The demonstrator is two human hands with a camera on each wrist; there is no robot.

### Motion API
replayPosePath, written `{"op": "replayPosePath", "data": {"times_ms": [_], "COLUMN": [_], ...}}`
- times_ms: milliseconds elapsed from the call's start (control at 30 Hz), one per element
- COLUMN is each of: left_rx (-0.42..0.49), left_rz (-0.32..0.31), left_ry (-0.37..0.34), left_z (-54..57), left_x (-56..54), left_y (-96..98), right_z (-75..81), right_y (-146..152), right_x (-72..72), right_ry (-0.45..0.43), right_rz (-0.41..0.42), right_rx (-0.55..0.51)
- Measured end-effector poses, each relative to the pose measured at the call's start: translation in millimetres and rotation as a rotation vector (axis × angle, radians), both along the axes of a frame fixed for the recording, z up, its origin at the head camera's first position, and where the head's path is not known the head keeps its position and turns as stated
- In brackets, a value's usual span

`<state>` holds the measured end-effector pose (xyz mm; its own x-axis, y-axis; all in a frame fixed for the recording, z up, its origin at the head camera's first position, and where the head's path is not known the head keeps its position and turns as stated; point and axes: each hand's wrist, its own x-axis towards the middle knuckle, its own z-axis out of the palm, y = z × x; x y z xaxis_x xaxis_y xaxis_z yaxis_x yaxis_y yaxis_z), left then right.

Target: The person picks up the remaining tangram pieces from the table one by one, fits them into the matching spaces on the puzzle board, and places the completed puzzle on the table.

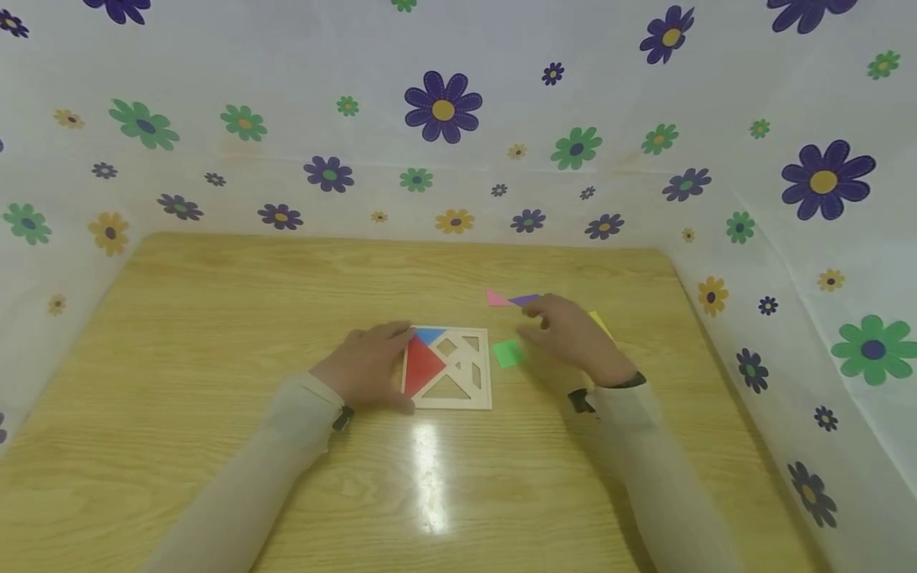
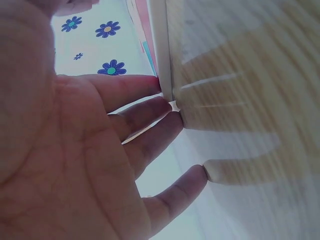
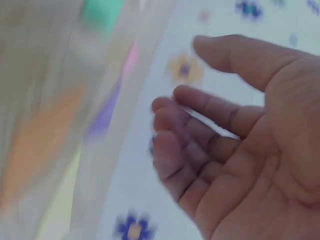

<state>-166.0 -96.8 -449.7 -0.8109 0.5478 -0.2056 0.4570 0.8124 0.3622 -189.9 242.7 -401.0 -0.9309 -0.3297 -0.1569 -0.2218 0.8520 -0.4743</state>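
Observation:
My left hand (image 1: 365, 366) rests at the left side of a pale wooden tangram tray (image 1: 489, 390), fingers near its top corner and thumb at its bottom corner. In the left wrist view, its fairly straight fingers (image 2: 155, 145) touch the tray edge and tabletop. A red triangle (image 1: 424, 366) and a blue triangle (image 1: 428, 335) sit in the tray. My right hand (image 1: 573, 334) hovers right of the tray, fingers loosely bent and nothing between them. Near it lie a green square (image 1: 509, 354), a purple piece (image 1: 526, 300) and a pink triangle (image 1: 496, 298).
A yellow piece (image 1: 600, 321) shows partly behind the right hand. The right wrist view has a blurred orange piece (image 3: 45, 140) on the table. Flower-print cloth (image 1: 286, 183) rises behind the wooden table (image 1: 215, 318) and along its sides.

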Motion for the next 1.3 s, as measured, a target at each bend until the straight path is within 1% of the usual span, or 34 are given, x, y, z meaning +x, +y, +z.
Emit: {"op": "replayPosePath", "data": {"times_ms": [33, 100, 200, 267, 367, 433, 533, 667, 767, 967, 1067, 1167, 1300], "left_rx": [0.002, 0.004, 0.003, 0.001, 0.001, 0.001, 0.000, -0.016, -0.015, -0.002, -0.009, -0.014, -0.004], "left_rz": [-0.001, -0.004, -0.004, -0.004, -0.003, 0.000, 0.002, -0.003, -0.005, -0.004, -0.005, -0.003, 0.004], "left_ry": [0.001, 0.004, 0.009, 0.008, 0.010, 0.008, 0.007, 0.009, 0.005, -0.006, -0.003, -0.004, -0.015], "left_z": [0.5, 1.1, 0.7, 0.3, 0.3, 1.1, 3.5, 7.4, 8.2, 3.6, 2.2, 3.5, 7.3], "left_x": [0.0, -0.2, -0.6, -0.9, -1.5, -1.9, -1.9, -1.5, -1.5, -2.3, -2.4, -2.0, -0.7], "left_y": [0.3, 0.4, -0.4, -1.4, -3.6, -4.9, -6.3, -8.5, -9.9, -10.1, -10.5, -10.8, -10.4], "right_z": [3.1, 6.6, 6.4, 3.2, -0.8, -3.7, -5.1, -5.3, -6.6, -6.8, -6.9, -8.7, -10.9], "right_y": [13, 38, 70, 85, 96, 97, 96, 91, 90, 87, 85, 84, 83], "right_x": [-3.5, -8.9, -13.5, -14.9, -16.6, -18.3, -20.4, -24.3, -27.4, -26.7, -25.8, -26.2, -27.5], "right_ry": [0.004, 0.005, -0.052, -0.085, -0.148, -0.172, -0.204, -0.204, -0.201, -0.225, -0.213, -0.184, -0.194], "right_rz": [-0.026, -0.070, -0.131, -0.116, -0.102, -0.092, -0.116, -0.112, -0.122, -0.203, -0.216, -0.205, -0.222], "right_rx": [0.019, 0.088, 0.193, 0.265, 0.295, 0.299, 0.278, 0.267, 0.249, 0.206, 0.195, 0.205, 0.199]}}
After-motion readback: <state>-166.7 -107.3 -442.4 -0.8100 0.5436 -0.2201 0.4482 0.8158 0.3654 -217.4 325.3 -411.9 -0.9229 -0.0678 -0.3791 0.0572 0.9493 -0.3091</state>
